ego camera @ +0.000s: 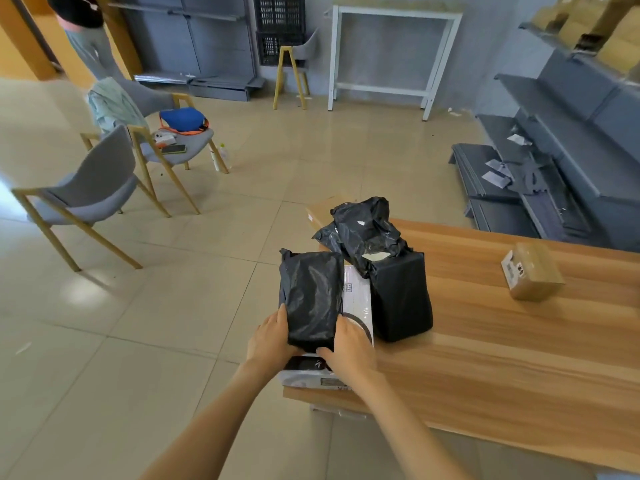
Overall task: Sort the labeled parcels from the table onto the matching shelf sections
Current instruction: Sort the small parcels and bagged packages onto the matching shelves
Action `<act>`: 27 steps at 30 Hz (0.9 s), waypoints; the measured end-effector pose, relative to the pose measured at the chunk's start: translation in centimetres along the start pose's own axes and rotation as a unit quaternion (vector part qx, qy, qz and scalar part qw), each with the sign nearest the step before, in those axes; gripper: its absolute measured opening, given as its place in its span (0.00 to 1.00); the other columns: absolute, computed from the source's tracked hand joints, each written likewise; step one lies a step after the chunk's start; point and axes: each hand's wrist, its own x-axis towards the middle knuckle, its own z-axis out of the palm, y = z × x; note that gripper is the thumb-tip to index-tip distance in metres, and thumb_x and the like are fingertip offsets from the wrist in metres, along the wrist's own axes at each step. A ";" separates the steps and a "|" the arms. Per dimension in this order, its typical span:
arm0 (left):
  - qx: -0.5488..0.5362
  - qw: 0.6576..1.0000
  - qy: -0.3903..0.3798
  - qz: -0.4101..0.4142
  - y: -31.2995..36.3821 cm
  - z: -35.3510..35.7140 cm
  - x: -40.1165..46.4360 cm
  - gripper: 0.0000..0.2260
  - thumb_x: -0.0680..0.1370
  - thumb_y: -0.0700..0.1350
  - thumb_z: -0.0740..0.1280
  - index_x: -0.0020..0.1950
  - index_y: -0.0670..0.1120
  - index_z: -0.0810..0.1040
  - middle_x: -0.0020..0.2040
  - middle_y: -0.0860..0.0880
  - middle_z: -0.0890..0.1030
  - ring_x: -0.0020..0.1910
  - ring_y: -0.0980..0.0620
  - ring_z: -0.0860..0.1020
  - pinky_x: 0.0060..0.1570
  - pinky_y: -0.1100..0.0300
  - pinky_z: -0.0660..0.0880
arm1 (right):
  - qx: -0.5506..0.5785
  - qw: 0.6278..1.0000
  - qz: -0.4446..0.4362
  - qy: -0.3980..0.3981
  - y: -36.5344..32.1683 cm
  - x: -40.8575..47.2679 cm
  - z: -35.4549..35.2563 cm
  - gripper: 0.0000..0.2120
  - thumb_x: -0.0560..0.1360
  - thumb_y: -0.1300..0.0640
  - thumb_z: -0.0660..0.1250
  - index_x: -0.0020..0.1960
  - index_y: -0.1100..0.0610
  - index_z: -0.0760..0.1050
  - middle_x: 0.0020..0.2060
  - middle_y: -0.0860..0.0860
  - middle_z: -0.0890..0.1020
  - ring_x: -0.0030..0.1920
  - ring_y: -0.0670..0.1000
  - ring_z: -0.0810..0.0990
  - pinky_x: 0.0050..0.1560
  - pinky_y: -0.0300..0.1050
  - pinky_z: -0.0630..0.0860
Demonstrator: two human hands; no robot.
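A flat parcel in black plastic [311,299] lies on a white parcel [358,299] at the left end of the wooden table [502,368]. My left hand [272,336] grips its near left side and my right hand [349,344] grips its near right corner. Beside it stands a taller black-wrapped parcel [401,296], with another crumpled black bag [367,225] behind and over it. A brown carton [322,209] lies behind those. A small cardboard box with a label [533,271] sits alone to the right. Grey shelf sections [571,143] stand at the right.
Two grey chairs [90,192] stand on the tiled floor at the left, one holding a blue bag [181,119] and a phone. A white metal frame [384,57] and black crates [278,26] are at the far wall. A person [83,32] stands at the top left.
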 end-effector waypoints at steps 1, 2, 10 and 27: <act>-0.013 1.000 0.006 0.004 -0.1 0.1 -0.1 0.37 0.68 0.57 0.75 0.71 0.46 0.62 0.62 0.48 0.75 0.60 0.49 0.74 0.59 0.53 0.75 | 0.017 1.000 0.008 0.009 -0.1 -0.1 0.0 0.28 0.72 0.46 0.72 0.67 0.55 0.68 0.61 0.50 0.76 0.62 0.51 0.75 0.63 0.44 0.74; -0.022 1.000 0.006 0.008 -0.1 -0.1 -0.2 0.34 0.68 0.56 0.75 0.68 0.47 0.64 0.60 0.49 0.76 0.57 0.49 0.76 0.57 0.54 0.76 | 0.031 0.999 0.013 0.014 -0.2 -0.3 0.0 0.27 0.72 0.47 0.71 0.66 0.55 0.68 0.60 0.49 0.77 0.61 0.50 0.75 0.62 0.43 0.74; -0.140 0.987 0.012 0.082 0.6 -4.9 -1.2 0.19 0.69 0.51 0.74 0.58 0.51 0.75 0.47 0.55 0.79 0.45 0.54 0.77 0.45 0.58 0.75 | 0.058 0.998 -0.021 0.016 -1.7 -1.7 -4.2 0.45 0.72 0.44 0.72 0.79 0.52 0.49 0.76 0.46 0.59 0.75 0.48 0.58 0.70 0.46 0.63; -0.213 0.966 -0.004 0.144 5.5 -14.8 0.9 0.23 0.72 0.57 0.72 0.64 0.52 0.77 0.55 0.55 0.81 0.54 0.54 0.79 0.58 0.56 0.76 | 0.085 0.974 -0.013 0.210 -2.2 -0.9 -11.2 0.25 0.73 0.46 0.71 0.67 0.52 0.70 0.55 0.46 0.79 0.55 0.49 0.77 0.52 0.44 0.76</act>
